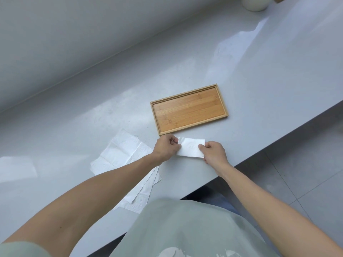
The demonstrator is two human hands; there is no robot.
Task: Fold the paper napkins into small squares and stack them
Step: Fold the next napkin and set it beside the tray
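A white paper napkin point(190, 148), folded into a rectangle, lies on the grey counter just below the wooden tray. My left hand point(166, 148) pinches its left end between thumb and fingers. My right hand point(213, 153) grips its right end the same way. A loose pile of unfolded white napkins point(124, 156) spreads on the counter to the left, partly hidden under my left forearm.
An empty rectangular bamboo tray point(217, 117) sits just beyond the hands. The grey counter point(259, 80) meets a wall at the back, and its front edge runs diagonally close to my right hand. A pale round vessel point(255, 3) stands at the far top right.
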